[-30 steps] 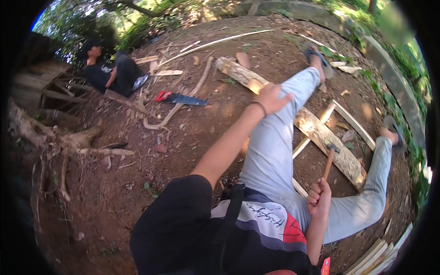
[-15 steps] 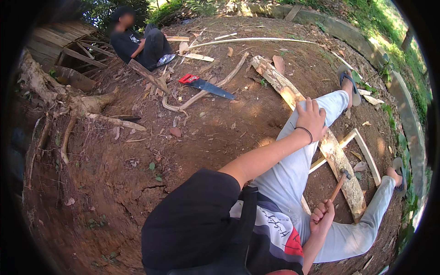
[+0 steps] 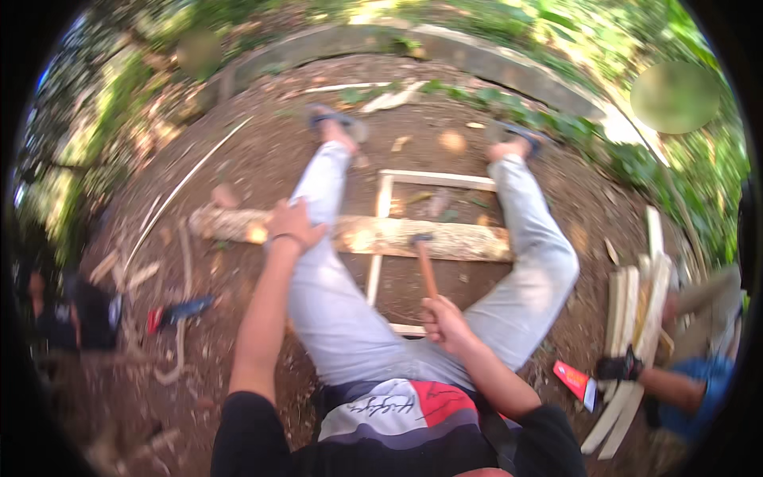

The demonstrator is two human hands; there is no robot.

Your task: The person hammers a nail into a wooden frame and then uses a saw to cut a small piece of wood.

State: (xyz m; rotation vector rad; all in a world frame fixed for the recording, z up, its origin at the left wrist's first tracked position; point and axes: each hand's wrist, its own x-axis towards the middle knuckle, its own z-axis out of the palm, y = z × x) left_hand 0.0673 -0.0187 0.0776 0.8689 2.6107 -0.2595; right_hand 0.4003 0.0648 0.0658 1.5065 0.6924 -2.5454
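Note:
My right hand [image 3: 447,322] is closed around the wooden handle of a hammer [image 3: 427,272]. The dark hammer head rests on or just above a rough, bark-edged plank [image 3: 366,235] lying crosswise between my legs; which of the two I cannot tell. Under the plank lies a rectangular frame of thin pale wood strips [image 3: 383,197], partly hidden by the plank and my right leg. My left hand [image 3: 299,224] lies on my left leg near the knee, fingers spread and holding nothing, beside the plank's left part.
Left on the soil lies a red-handled saw [image 3: 181,312] by a bent root; a seated person [image 3: 79,314] is beyond. On the right are stacked wood strips [image 3: 628,310], an orange-red wedge-shaped object [image 3: 574,381] and another person's gloved hand [image 3: 620,367]. A low concrete edge [image 3: 318,49] curves behind.
The view has swung to the right, bringing the wood stack and another person into sight. My left hand is still on my leg and my right still holds the hammer.

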